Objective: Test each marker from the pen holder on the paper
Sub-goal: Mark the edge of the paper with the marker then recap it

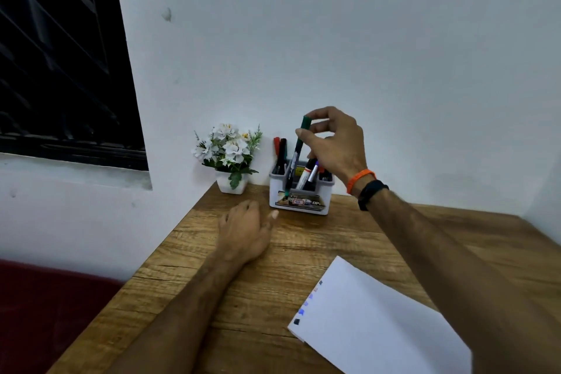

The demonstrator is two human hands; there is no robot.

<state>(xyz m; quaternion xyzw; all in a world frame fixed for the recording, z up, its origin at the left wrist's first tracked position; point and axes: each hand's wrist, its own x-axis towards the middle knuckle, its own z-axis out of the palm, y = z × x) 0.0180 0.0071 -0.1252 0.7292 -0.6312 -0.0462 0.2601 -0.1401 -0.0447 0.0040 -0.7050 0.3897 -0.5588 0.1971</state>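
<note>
Pinching green marker [297,152], right hand [335,146] over pen holder [300,196]

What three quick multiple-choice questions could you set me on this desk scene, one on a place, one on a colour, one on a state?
1. Where is the flower pot?
A. left of the pen holder
B. on the paper
C. right of the holder

2. What colour is the marker being held?
A. yellow
B. green
C. pink

3. What is the left hand doing?
A. gripping a marker
B. lifting the paper
C. resting on the table

Answers:
1 A: the pot stands beside the holder, towards the window.
2 B: its cap and tip are green, in the right hand.
3 C: it lies on the wood and holds nothing.
</note>
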